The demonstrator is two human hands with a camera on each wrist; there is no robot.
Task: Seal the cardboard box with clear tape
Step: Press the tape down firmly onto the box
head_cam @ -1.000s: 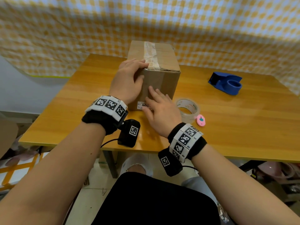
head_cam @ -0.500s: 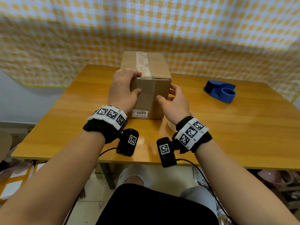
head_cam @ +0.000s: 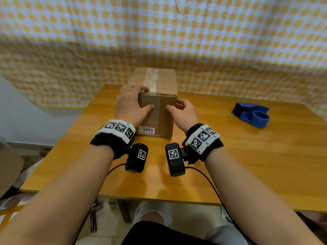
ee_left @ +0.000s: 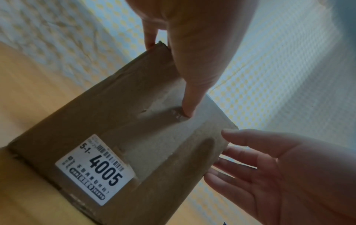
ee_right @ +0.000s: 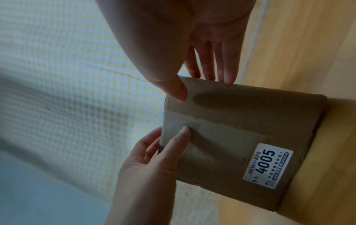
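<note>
The cardboard box (head_cam: 159, 114) stands upright on the table, its "4005" label (head_cam: 146, 130) facing me. A strip of clear tape (head_cam: 150, 80) runs along its top seam and over the near edge. My left hand (head_cam: 132, 101) grips the near top-left corner, fingers over the top and thumb pressed on the front face; the left wrist view shows that thumb (ee_left: 188, 99) on the taped strip. My right hand (head_cam: 184, 110) rests at the right edge, thumb tip on the front, straight fingers (ee_right: 221, 68) along the side. The tape roll is hidden.
A blue tape dispenser (head_cam: 253, 115) sits at the right rear of the wooden table (head_cam: 238, 165). A yellow checked cloth (head_cam: 177, 41) hangs close behind the box. The table's near edge runs just under my forearms.
My right hand slid from the front face to the box's right edge. The box now faces me squarely. The tape roll and pink cutter have dropped out of sight.
</note>
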